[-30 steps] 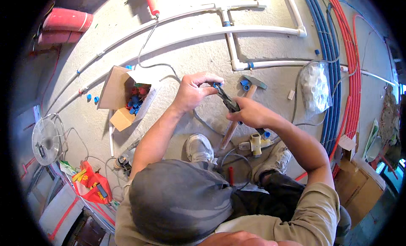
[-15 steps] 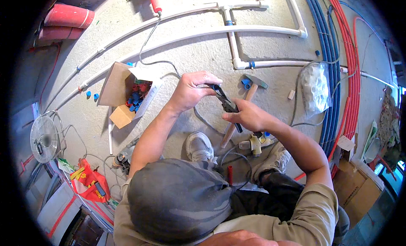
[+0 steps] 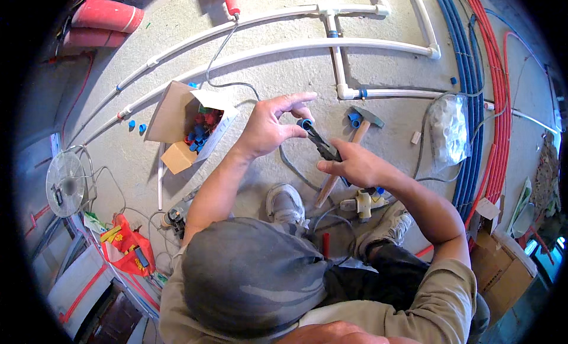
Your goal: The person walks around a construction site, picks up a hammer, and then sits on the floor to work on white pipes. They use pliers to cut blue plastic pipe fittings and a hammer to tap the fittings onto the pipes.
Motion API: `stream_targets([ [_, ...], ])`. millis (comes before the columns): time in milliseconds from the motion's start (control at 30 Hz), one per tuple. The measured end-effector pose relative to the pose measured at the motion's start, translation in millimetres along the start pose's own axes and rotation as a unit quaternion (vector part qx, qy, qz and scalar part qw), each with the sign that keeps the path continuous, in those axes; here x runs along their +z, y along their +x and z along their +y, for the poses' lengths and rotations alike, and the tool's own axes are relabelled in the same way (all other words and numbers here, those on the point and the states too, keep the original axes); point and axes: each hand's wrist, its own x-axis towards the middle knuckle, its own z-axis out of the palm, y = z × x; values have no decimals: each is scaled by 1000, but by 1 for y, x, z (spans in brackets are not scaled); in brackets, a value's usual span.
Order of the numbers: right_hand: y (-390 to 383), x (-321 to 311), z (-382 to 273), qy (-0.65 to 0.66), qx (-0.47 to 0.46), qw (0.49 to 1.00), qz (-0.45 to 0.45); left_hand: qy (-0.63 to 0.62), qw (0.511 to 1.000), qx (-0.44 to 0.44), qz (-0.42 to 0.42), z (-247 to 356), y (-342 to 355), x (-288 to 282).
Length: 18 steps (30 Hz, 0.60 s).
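Note:
My right hand [image 3: 357, 165] is closed around the handles of dark pliers [image 3: 322, 145], which point up and to the left. A small blue ring-shaped pipe fitting [image 3: 305, 123] sits at the jaws. Beside it, my left hand [image 3: 273, 120] curls with its index finger stretched out and its thumb apart. The thumb tip is very close to the blue fitting; whether it touches is hard to tell. Below my right hand, a hammer [image 3: 370, 118] with a wooden handle lies on the floor, next to blue fittings [image 3: 354, 120]. The pliers' handle ends are partly hidden by my fingers.
An opened cardboard box [image 3: 167, 113] holds red and blue fittings. White pipes [image 3: 260, 52] run across the concrete floor; blue pipes [image 3: 465, 137] and red pipes [image 3: 496, 137] run along the right. A clear bag [image 3: 448, 131], yellowish tool [image 3: 363, 205], fan [image 3: 65, 184] and loose cables surround me.
My left fingers have spread away from the pliers' jaws, and the blue fitting there shows more clearly. My right hand still grips the pliers. The whole view has shifted slightly.

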Motion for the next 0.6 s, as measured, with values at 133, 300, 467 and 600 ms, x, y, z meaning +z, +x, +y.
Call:
stream_targets([
  [133, 5, 4, 2, 10, -2, 1000, 11, -24, 1000, -18, -1, 1, 0, 1],
  [300, 11, 18, 7, 23, -51, 998, 40, -181, 962, 9, 204, -14, -23, 12],
  [467, 11, 19, 38, 1, 93, 990, -105, -53, 798, 36, 599, -6, -72, -70],
  [600, 6, 32, 73, 54, 76, 988, -124, 576, 634, -172, 486, -24, -104, -92],
])
